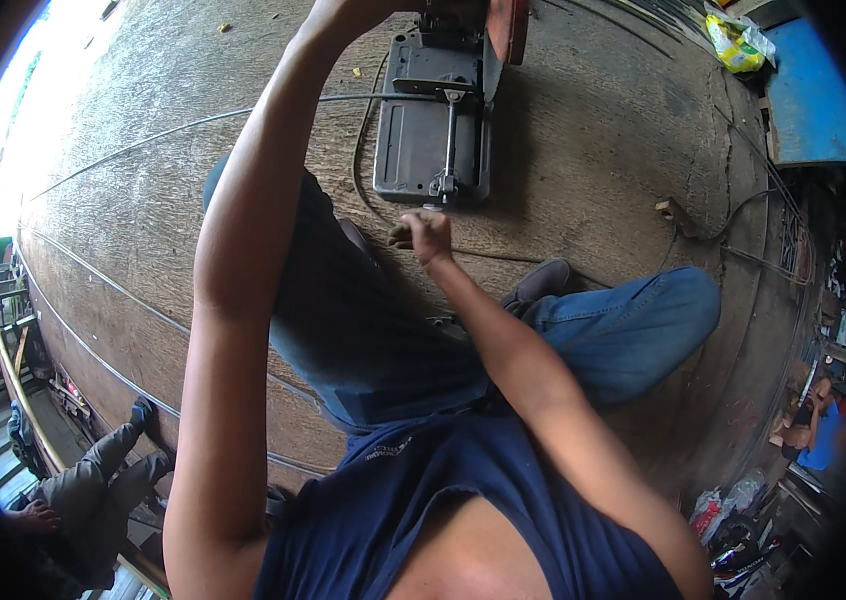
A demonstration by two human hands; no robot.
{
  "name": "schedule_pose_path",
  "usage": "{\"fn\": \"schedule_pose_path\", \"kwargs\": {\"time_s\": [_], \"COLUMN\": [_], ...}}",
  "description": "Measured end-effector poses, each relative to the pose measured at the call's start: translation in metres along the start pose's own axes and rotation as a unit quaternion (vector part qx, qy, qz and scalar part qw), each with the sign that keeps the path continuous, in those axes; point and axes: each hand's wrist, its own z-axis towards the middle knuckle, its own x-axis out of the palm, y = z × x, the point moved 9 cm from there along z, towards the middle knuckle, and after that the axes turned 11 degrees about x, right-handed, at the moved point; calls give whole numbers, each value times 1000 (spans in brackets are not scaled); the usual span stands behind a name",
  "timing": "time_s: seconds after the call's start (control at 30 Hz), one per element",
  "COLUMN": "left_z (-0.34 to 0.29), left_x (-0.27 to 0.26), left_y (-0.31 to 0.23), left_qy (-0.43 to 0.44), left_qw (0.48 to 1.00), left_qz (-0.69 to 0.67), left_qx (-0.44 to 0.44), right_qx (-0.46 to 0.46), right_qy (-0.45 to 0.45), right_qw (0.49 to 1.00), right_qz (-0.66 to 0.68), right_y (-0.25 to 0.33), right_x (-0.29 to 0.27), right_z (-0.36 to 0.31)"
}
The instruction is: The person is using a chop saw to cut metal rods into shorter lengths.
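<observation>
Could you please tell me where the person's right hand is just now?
In the head view, the right hand is near the top centre, at the crank handle on the near edge of the dark cutting machine.

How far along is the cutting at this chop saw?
Done: a thin rod lies across the saw. In hand: left hand is raised by the saw head, right hand at the vise handle. Left: no cut is visible.
</observation>
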Motion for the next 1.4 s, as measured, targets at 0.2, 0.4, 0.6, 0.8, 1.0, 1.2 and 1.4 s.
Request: {"fn": "schedule_pose_path", "kwargs": {"time_s": [0.2, 0.4, 0.6, 0.8, 1.0, 1.2, 1.4], "left_z": [-6, -6, -5, -6, -7, -3, -8], "left_x": [-7, -12, -11, -14, -13, -10, -23], "left_y": [2, -1, 2, -2, -1, 0, 5], "left_qy": [-33, -49, -39, -53, -43, -35, -19], "left_qw": [999, 993, 994, 989, 990, 992, 987], "left_qz": [34, 93, 95, 131, 127, 111, 158], "left_qx": [-5, 51, 42, 54, 40, 55, 29], "right_qx": [323, 180, 74, 45, 73, -53, -56], "right_qy": [-32, -280, -290, -391, -442, -397, -279], "right_qw": [945, 919, 870, 907, 894, 910, 959], "right_qz": [-29, 211, 392, 148, 27, -105, -8], "right_y": [-86, -70, -19, 0, -14, 14, 17], "right_x": [-37, -105, -109, -118, -134, -101, -81], "right_z": [2, 25, 4, -9, -7, -4, 4]}}
